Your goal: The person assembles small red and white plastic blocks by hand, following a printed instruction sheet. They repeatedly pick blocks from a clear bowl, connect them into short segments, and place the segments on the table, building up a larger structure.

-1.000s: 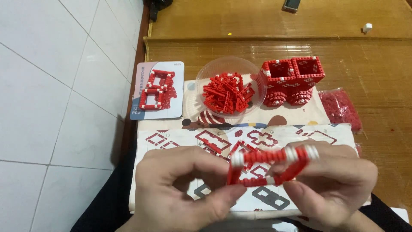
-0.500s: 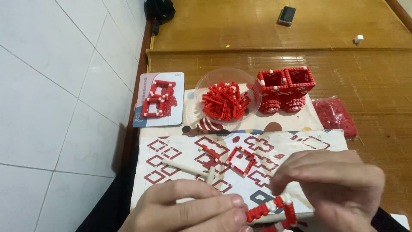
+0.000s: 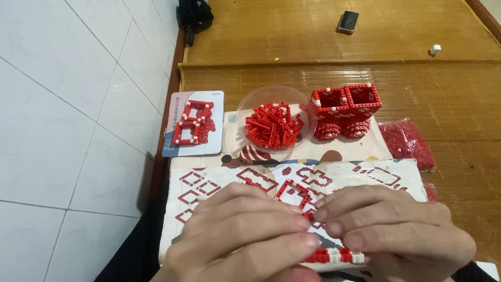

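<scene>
My left hand (image 3: 245,235) and my right hand (image 3: 389,230) meet low in the head view, fingers closed together over a red and white brick piece (image 3: 334,256) whose bottom row shows below my fingers. A small red brick (image 3: 309,214) sits between the fingertips of both hands. Under my hands lies a white instruction sheet (image 3: 219,180) printed with red frame shapes. A loose red brick frame (image 3: 292,190) rests on the sheet just above my fingers.
A clear bowl of red bricks (image 3: 275,124) stands behind the sheet, a built red brick block (image 3: 345,110) to its right, a picture card (image 3: 194,123) to its left. A bag of red bricks (image 3: 406,142) lies at right. A phone (image 3: 348,21) is far back.
My hands have dropped lower with the brick piece and closed over it. A second ago it was held up and stretched between them. The view has tilted, showing more mat.
</scene>
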